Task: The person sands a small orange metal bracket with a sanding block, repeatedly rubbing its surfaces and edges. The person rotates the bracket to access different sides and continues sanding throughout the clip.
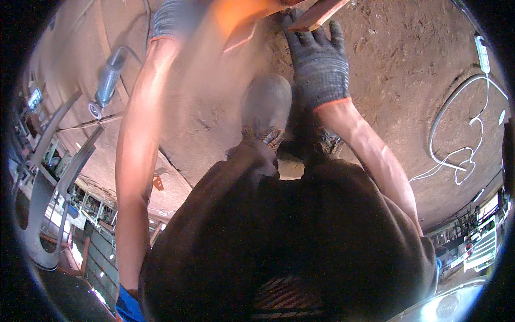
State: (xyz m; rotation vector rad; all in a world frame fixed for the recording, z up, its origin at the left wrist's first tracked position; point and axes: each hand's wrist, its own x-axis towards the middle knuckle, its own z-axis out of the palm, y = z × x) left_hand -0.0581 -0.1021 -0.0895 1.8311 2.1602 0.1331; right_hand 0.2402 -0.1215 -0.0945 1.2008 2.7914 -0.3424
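My left hand (174, 19) wears a grey knit glove with an orange cuff edge. It is at the top edge beside a blurred orange shape (236, 15); its fingers are smeared and hidden. My right hand (322, 67), gloved alike, stretches its fingers apart over the brown ground. Across its fingertips lies the end of a reddish-brown flat bar (317, 16), which hides part of the fingers. Another reddish-brown edge (240, 37) shows below the orange shape. What joins these pieces is cut off by the frame.
My dusty boot (266, 99) stands between my arms. A corded grinder (110, 75) lies on the ground at left, near a dark curved metal frame (40, 206). To the right are a white power strip (483, 53) and a looped white cable (433, 137).
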